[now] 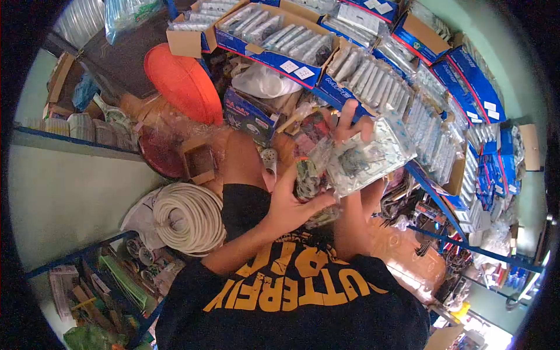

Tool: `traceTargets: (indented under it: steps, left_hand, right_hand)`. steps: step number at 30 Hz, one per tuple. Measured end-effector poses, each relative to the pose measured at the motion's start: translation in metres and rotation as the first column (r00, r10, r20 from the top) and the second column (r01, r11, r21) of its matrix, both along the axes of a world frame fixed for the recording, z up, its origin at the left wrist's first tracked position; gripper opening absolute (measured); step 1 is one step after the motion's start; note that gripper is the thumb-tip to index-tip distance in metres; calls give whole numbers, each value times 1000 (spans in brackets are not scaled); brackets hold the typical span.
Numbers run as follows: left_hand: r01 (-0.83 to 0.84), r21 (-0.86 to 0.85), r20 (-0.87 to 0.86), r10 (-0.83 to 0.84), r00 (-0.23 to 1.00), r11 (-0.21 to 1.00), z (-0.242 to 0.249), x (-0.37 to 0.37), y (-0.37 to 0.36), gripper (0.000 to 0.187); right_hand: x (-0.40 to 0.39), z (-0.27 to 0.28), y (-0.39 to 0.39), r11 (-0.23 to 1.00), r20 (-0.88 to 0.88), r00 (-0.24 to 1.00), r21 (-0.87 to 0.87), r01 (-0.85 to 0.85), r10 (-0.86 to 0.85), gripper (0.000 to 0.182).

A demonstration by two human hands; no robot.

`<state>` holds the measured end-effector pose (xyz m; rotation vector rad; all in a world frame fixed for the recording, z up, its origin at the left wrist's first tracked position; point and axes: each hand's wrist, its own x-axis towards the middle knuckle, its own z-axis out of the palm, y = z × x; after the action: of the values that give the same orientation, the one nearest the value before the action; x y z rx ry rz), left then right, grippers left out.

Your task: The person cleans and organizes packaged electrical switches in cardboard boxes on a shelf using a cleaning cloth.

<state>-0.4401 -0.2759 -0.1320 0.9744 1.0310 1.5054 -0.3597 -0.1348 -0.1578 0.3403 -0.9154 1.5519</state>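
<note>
Near the middle of the view, my right hand [351,125] is behind a flat white plate in clear plastic wrap [370,157], its fingers showing above the top edge. The plate is tilted, with grey and bluish patches under the wrap. Just left of it, my left hand [294,204] is closed around a crinkled clear plastic bag [308,179] with dark and greenish contents I cannot make out. The thumb of this hand lies close under the plate's lower left corner. Reddish wrapped material [309,137] shows beyond the bag.
Blue open cartons [274,55] full of wrapped white pieces line the shelves ahead and right. A red stool [184,84] stands at upper left, near a small open cardboard box [199,162]. A coil of white cable [186,219] lies left. A blue printed box [248,116] sits ahead.
</note>
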Motion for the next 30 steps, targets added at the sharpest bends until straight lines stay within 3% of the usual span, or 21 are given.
traceTargets:
  steps: [1,3,4,5,6,7,8,9,11,13,14,15,17,19,21,23,26,27,28,29,30]
  left_hand:
    - [2,-2,1,-2,1000,1000,-6,0,2,56]
    - [-157,-70,-67,152,986,985,-21,1,8,55]
    - [-113,-173,191,146,971,979,-1,0,10,49]
    - [-115,-168,191,147,971,979,-2,-3,12,49]
    - [-57,-271,317,145,937,961,-5,-9,13,47]
    - [16,-358,435,151,887,934,-6,-16,17,46]
    - [36,-321,468,126,875,946,-5,-23,21,45]
    - [40,-303,467,112,877,952,-3,-31,25,45]
    - [87,-301,582,111,806,950,2,-44,30,42]
    - [10,-273,522,139,841,962,-1,-52,36,41]
    - [23,-250,483,104,869,968,-3,-60,41,42]
    - [38,-226,442,68,895,973,-3,-69,45,43]
    - [100,-270,459,37,888,958,1,-80,52,46]
    - [256,-386,590,24,807,886,2,-81,61,43]
    - [296,-348,612,-23,791,890,3,-80,70,38]
    - [328,-388,736,75,673,862,8,-80,78,33]
    - [318,-383,724,68,687,867,-19,-91,94,30]
    - [281,-351,704,54,708,893,-38,-96,93,29]
    - [303,-359,682,27,731,883,-67,-103,88,31]
    - [300,-357,681,27,732,885,-91,-112,82,31]
    - [353,-429,706,64,705,831,-113,-119,73,33]
  right_hand:
    - [-5,6,-1,999,0,1000,29,30,-30,27]
    - [-10,12,-2,992,-1,996,90,87,-87,29]
    - [-5,0,1,992,0,996,91,86,-86,29]
    - [6,-27,8,991,363,923,17,133,-130,33]
    - [18,-58,17,978,677,724,-31,204,-129,37]
    - [29,-83,29,956,897,432,-44,291,-90,41]
    - [34,-90,42,925,996,89,-18,380,-17,45]
    - [37,-80,49,923,995,92,-2,386,-37,45]
    - [46,-38,44,987,950,307,10,158,-58,45]
    - [51,8,33,995,864,503,69,-77,-21,49]
    - [46,28,30,980,826,542,198,-20,-156,51]
    - [50,39,41,882,761,527,469,-44,-378,42]
    - [50,72,54,799,793,330,581,-153,-513,34]
    - [41,91,76,731,753,374,641,-233,-541,30]
    - [34,106,94,658,719,425,686,-311,-549,26]
    - [30,118,110,736,811,240,584,-342,-533,27]
    - [11,171,147,814,830,15,549,-191,-557,20]
    - [10,177,174,695,697,-40,707,-127,-716,17]
    - [7,196,198,710,685,-211,701,-69,-697,16]
    - [1,203,226,780,788,-80,615,115,-610,21]
    - [-1,218,260,764,777,-157,628,147,-609,22]
